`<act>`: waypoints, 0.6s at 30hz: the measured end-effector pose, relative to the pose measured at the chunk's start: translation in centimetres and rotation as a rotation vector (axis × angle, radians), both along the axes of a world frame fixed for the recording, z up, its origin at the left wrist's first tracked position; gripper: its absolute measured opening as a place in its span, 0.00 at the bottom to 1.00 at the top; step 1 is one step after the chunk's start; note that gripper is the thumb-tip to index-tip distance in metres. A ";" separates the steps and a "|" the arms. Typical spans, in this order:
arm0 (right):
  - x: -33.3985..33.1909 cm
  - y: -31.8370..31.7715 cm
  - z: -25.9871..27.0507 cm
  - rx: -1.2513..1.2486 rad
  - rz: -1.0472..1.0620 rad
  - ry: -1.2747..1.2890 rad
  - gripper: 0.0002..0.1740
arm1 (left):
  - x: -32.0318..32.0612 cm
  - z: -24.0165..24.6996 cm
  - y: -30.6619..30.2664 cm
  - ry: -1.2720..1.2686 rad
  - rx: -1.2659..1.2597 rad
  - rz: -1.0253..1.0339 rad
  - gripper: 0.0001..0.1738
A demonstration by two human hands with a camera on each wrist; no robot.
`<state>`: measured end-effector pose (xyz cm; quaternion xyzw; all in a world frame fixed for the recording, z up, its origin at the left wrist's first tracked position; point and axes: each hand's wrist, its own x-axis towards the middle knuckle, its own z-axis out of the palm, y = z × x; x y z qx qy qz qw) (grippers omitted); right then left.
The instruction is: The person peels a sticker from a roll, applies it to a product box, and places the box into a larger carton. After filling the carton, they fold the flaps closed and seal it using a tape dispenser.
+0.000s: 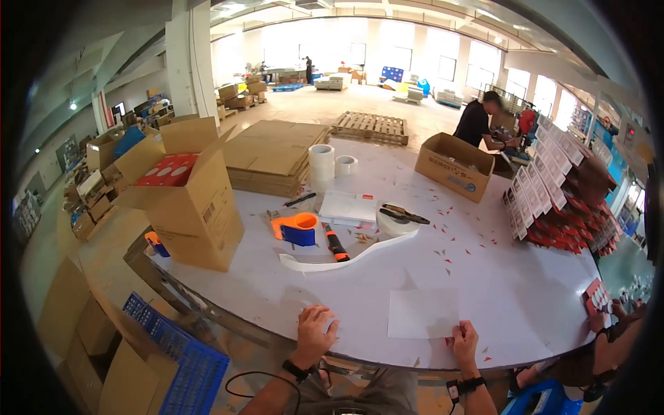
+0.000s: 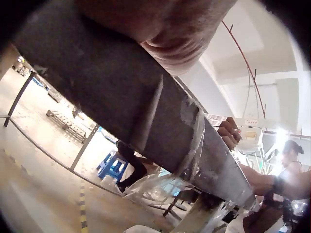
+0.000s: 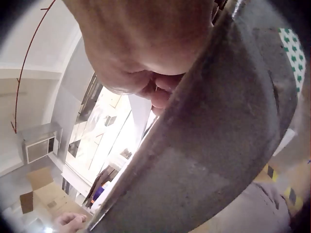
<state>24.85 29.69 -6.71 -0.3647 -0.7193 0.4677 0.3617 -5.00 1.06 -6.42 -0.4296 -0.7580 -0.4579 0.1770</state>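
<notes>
Near the front edge of the table, a white rectangular sheet (image 1: 422, 315) lies over the tabletop. My right hand (image 1: 467, 344) pinches its lower right corner between thumb and curled fingers, beside a small red scrap (image 1: 449, 341). In the right wrist view the right hand (image 3: 146, 53) sits above the table edge, its fingertips partly hidden. My left hand (image 1: 317, 332) rests at the table's front edge, fingers loosely curled and holding nothing. In the left wrist view only the underside of the left hand (image 2: 175, 39) shows, over the dark table side.
Ahead lie an orange-and-blue tape dispenser (image 1: 296, 229), an orange-and-black knife (image 1: 335, 243), pliers (image 1: 404, 214) on a tape roll, and a curling white strip (image 1: 346, 260). An open carton (image 1: 200, 214) stands left, stacked red-and-white cards (image 1: 553, 187) right. Another person (image 1: 477, 121) works beyond.
</notes>
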 end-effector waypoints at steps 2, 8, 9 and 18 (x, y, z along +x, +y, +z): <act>0.0 0.3 -0.8 0.035 -0.003 -0.007 0.07 | 0.1 -0.5 -0.1 -0.009 0.001 0.004 0.10; 0.1 0.1 -0.4 -0.033 0.030 0.007 0.05 | 0.2 -0.1 0.1 0.031 0.007 0.036 0.07; 0.1 0.1 -0.3 -0.072 0.032 0.070 0.04 | 0.2 -0.1 0.1 0.036 0.007 0.041 0.07; 0.2 0.3 -2.0 -0.072 -0.029 0.319 0.05 | 0.3 -0.3 -0.1 -0.013 -0.007 0.052 0.06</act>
